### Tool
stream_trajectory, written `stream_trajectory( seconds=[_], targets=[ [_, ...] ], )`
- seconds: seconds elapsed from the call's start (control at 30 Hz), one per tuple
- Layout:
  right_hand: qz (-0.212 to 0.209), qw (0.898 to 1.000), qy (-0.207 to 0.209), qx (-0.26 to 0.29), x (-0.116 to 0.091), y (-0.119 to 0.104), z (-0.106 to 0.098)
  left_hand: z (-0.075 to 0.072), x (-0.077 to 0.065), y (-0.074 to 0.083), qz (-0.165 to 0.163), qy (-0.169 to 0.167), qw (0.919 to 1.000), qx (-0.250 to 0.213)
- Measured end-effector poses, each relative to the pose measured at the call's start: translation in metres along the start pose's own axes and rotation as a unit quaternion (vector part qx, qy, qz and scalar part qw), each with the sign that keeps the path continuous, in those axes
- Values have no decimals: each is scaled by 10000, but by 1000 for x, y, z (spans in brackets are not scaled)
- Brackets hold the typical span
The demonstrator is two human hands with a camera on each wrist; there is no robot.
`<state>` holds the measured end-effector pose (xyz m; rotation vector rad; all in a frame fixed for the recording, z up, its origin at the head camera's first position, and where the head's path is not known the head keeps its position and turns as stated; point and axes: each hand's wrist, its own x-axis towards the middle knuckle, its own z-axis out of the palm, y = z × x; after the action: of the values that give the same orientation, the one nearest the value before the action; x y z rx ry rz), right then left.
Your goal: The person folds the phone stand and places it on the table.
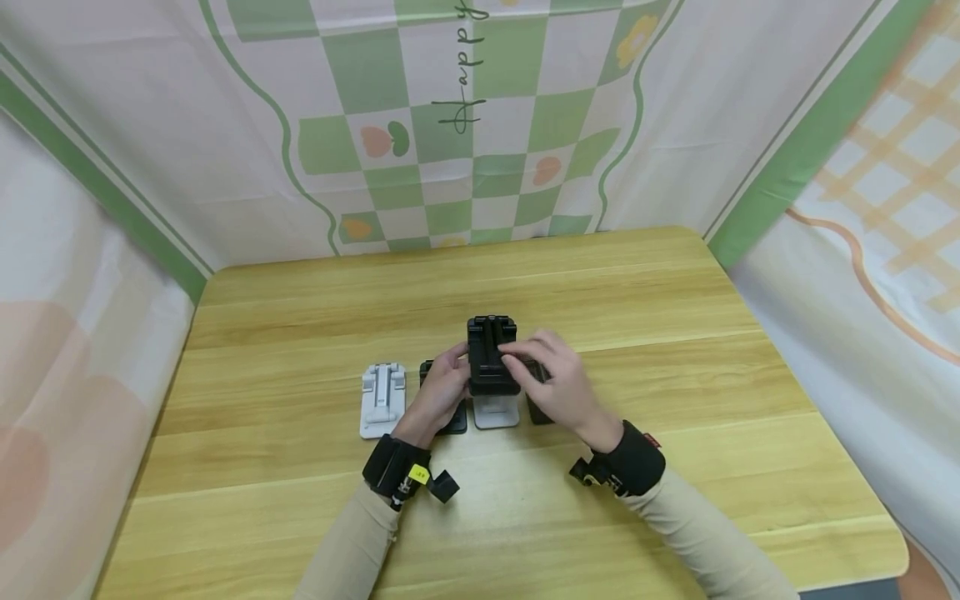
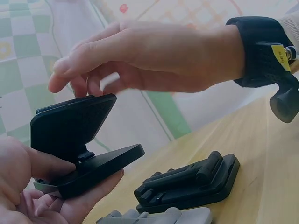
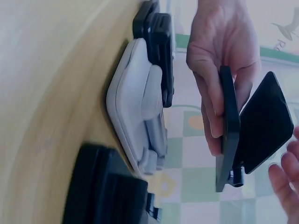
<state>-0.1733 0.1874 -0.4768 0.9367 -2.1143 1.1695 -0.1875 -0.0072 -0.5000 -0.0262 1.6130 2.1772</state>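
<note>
A black folding phone stand (image 1: pixel 492 367) is held above the table in my left hand (image 1: pixel 442 389). In the left wrist view, the thumb lies on the inside of its base and the fingers are beneath. Its panel (image 2: pixel 70 123) is tilted up from the base on a hinge. My right hand (image 1: pixel 553 379) is at the panel's upper edge with fingers loosely bent; in the right wrist view its fingertips (image 3: pixel 282 179) look just apart from the panel. Below, a grey-white stand (image 1: pixel 497 413) lies partly hidden, with a black stand (image 1: pixel 537 412) under my right hand.
A white folded stand (image 1: pixel 382 404) lies at the left end of the row. Beside it, another black stand (image 1: pixel 456 422) is partly covered by my left hand. The wooden table (image 1: pixel 300 317) meets a patterned cloth (image 1: pixel 442 200) at its far edge.
</note>
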Motion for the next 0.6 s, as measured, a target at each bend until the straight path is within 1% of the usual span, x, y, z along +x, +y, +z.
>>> stream_trajectory(
  seconds=[0.07,0.13,0.2,0.3,0.43,0.5,0.6],
  targets=[
    [528,9983,35,247,0,1,-1,0,0,0,15,-13,10000,-6],
    [1080,9932,38,426,1,1,-2,0,-1,0,33,-23,10000,-23],
    [1603,9856,11,529,2,0,-3,1,-1,0,38,-24,10000,-59],
    [2306,9712,-41,603,3,0,-4,0,-1,0,59,-55,9999,-67],
    [2951,9532,-155,643,4,2,-4,0,-2,1,119,-117,9998,-94],
    [3214,9446,-275,611,4,4,-4,0,-3,1,165,-129,9997,-113],
    [3599,9290,-490,706,4,8,-3,0,-3,2,194,-111,9996,-147]
  ],
)
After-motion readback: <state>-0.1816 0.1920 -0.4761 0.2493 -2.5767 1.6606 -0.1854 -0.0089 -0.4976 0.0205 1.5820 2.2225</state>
